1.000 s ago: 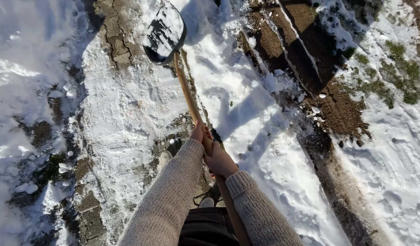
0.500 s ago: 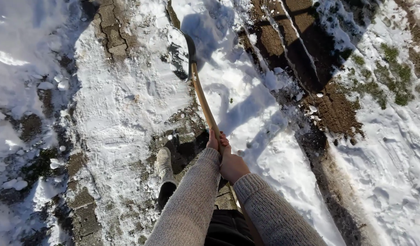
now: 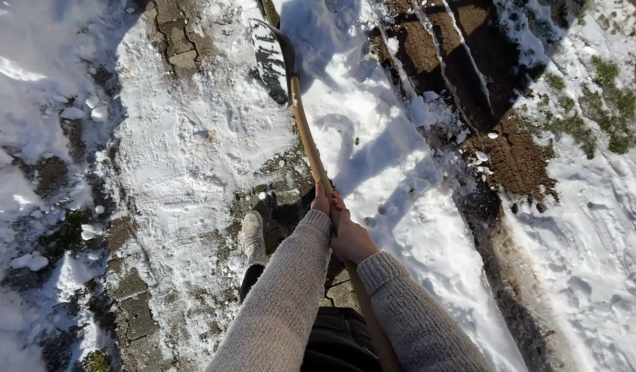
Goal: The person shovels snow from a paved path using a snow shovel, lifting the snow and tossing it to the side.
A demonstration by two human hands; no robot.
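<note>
Both hands, left hand point(image 3: 322, 200) and right hand point(image 3: 352, 240), squeeze the wooden shovel point(image 3: 307, 138) close together (blade point(image 3: 271, 58) tipped sideways on snow point(image 3: 194, 138)) for a strong push

Snow point(image 3: 194, 138) covers most of the ground, trampled and streaked with blue shadows across the middle of the frame. Paving stones point(image 3: 173, 41) show through at the upper left and again at the lower left. A band of bare brown soil point(image 3: 469, 62) runs from the top centre down toward the lower right, with loose lumps of snow along its edge. Patches of green grass point(image 3: 607, 103) break through at the upper right. A light knitted shoe point(image 3: 252, 238) stands on the paving near the centre.
</note>
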